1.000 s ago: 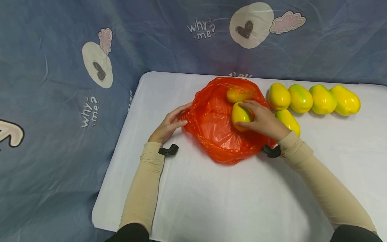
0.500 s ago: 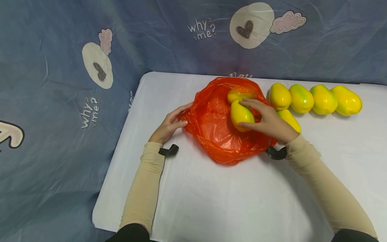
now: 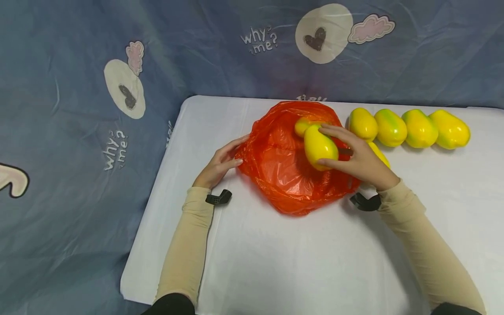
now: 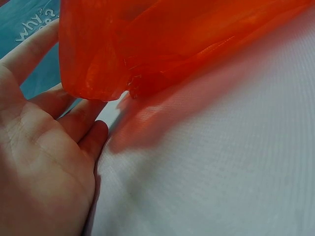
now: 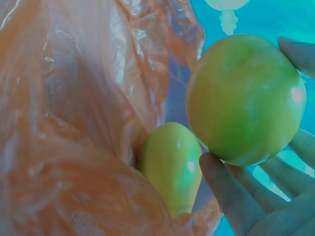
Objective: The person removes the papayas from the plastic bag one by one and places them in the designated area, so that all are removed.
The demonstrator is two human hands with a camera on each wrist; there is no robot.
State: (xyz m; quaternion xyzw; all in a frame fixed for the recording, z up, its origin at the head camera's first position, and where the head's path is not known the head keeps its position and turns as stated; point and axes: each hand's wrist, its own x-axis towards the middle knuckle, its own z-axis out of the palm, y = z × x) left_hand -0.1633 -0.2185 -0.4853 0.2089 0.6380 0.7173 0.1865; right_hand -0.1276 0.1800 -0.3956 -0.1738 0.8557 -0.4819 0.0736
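Note:
A red plastic bag [image 3: 281,170] lies spread with its mouth facing up. My left hand [image 3: 218,164] touches its left edge with relaxed fingers, some of them behind the plastic in the left wrist view. My right hand [image 3: 360,159] holds a yellow-green papaya [image 3: 320,148] between thumb and fingertips, over the right part of the bag's mouth. Behind it, a second papaya [image 3: 302,126] lies inside the bag, partly hidden. In the right wrist view the held papaya [image 5: 246,101] shows its rounded end, with another papaya [image 5: 172,164] below it, beside the orange-looking plastic.
Several papayas [image 3: 390,127] stand in a row to the right of the bag at the table's back. One more papaya [image 3: 379,155] lies in front of that row, mostly hidden by my right hand. Blue printed cloth [image 3: 220,65] hangs behind the white table [image 3: 275,258].
My right hand has moved a little to the right and up with the papaya, which now appears higher over the bag. The left hand stays at the bag's edge.

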